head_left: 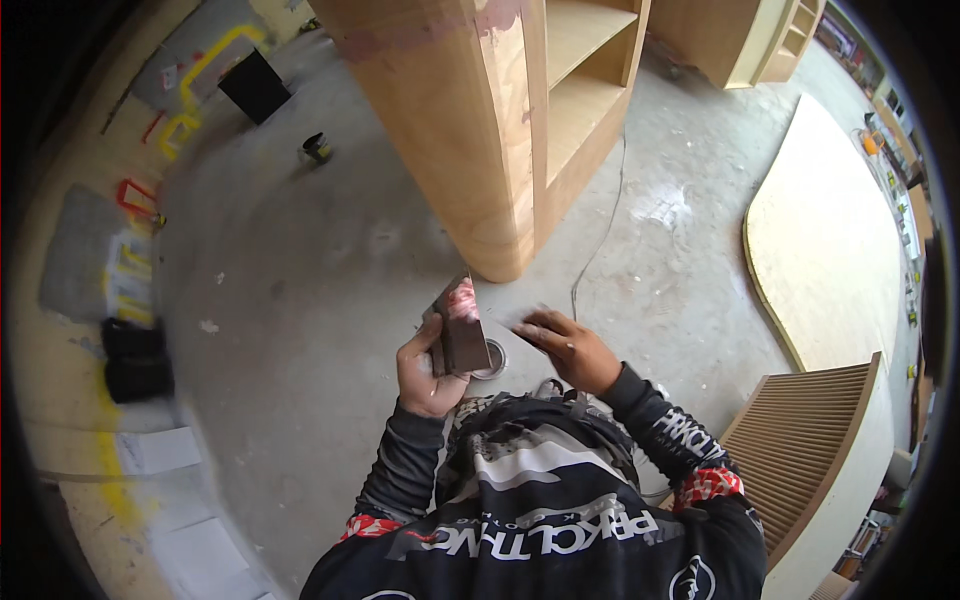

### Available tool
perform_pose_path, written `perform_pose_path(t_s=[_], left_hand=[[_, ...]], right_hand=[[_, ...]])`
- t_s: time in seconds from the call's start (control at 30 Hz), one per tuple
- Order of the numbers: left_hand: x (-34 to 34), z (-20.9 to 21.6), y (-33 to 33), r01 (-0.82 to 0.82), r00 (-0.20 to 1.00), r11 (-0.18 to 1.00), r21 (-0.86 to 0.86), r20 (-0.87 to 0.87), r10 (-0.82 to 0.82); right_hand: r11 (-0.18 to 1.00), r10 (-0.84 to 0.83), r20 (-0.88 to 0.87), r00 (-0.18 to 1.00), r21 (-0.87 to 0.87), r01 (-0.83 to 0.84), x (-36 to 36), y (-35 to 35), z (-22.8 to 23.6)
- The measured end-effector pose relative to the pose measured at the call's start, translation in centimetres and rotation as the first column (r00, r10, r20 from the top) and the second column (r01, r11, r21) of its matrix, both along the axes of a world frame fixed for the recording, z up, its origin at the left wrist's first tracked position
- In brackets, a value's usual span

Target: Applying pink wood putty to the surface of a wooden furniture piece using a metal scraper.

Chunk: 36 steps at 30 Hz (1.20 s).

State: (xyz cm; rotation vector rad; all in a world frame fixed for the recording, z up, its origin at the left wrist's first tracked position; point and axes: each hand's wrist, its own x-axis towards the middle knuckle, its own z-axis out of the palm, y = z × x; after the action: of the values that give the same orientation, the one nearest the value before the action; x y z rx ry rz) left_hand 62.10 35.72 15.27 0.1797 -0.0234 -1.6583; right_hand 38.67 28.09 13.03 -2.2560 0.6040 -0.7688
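Note:
My left hand (425, 375) is wrapped round a flat, dark brown rectangular plate (462, 342), held tilted in front of my body. Pinkish-red and white paste (461, 300) is smeared over its upper part. My right hand (568, 348) is closed just to the right of the plate, apart from it. Its fingers grip a thin, flat scraper (524, 333), blurred and partly hidden. Beneath the plate an open round tin (490, 360) stands on the floor by my feet. Ahead rises a plywood cabinet (470, 150) with a rounded corner and a reddish paste band (430, 38) across it.
Cabinet shelves (585, 100) face right, and a cable (600, 225) trails over the concrete floor (300, 400). A curved pale panel (835, 240) and a slatted panel (800, 420) lie to the right. At the left are a small tin (315, 149), a black box (254, 87) and a yellow-marked wall (120, 270).

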Motion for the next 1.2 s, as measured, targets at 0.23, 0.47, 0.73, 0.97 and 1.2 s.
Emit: perform_pose_path(t_s=[0.23, 0.47, 0.73, 0.97, 1.2], left_hand=[[-1.4, 1.0, 0.0, -0.05, -0.344, 0.719, -0.693, 0.688, 0.639], [-0.8, 2.7, -1.2, 0.572, -0.42, 0.475, -0.668, 0.259, 0.87], [-1.9, -1.4, 0.1, -0.108, 0.293, 0.989, -0.103, 0.947, 0.131], [-3.2, 1.7, -0.4, 0.096, 0.588, 0.995, 0.039, 0.804, -0.088], [1.8, -1.4, -0.5, -0.01, 0.978, 0.971, 0.237, 0.205, -0.04]], right_hand=[[0.016, -0.637, 0.36, 0.681, 0.89, -0.455, -0.5, 2.2, 2.7], [-0.349, -0.651, 0.407, 0.641, 0.589, -0.729, -1.4, 3.2, 5.9], [0.566, -0.525, 0.658, 0.54, 0.744, -0.356, -2.9, 2.8, 7.2], [0.945, 0.273, 0.258, 0.927, -0.251, -0.208, -0.6, 1.2, 7.9], [0.985, 0.01, -0.187, 0.982, -0.166, -0.042, -0.1, -1.1, 2.2]])
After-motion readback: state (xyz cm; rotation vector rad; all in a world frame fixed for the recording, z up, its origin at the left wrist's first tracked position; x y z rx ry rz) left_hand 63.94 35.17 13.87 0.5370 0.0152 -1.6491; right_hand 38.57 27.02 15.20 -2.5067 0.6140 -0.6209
